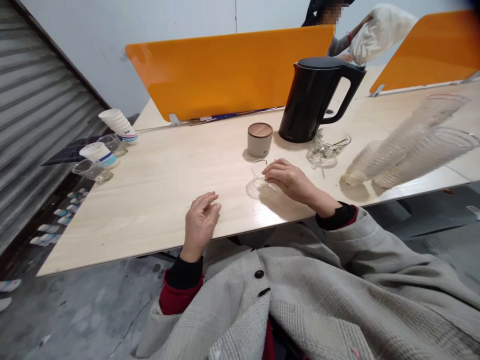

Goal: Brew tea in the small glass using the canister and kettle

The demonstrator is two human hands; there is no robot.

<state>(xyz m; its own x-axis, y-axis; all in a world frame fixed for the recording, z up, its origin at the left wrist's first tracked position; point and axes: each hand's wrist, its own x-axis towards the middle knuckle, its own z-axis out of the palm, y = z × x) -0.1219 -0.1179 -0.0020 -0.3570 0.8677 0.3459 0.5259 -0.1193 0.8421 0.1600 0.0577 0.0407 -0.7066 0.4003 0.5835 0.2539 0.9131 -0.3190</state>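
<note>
A small clear glass cup [258, 172] stands on the table in front of me. My right hand [287, 179] pinches its right rim between thumb and fingers, partly covering that side. Over the table's front edge, my left hand [201, 216] holds nothing; its fingers are half bent, with a gap to the thumb. Behind the cup sits a grey canister [259, 144] with a wooden lid. To the right of the canister is a ribbed glass bowl [328, 147] with thin utensils in it, and behind that a black electric kettle [308, 102].
Tall stacks of clear plastic cups [423, 155] lean at the right. Paper cups [118, 125] and clear cups [90, 171] stand at the left edge. An orange divider [228, 75] runs along the back; beyond it a person handles a white bag [382, 32].
</note>
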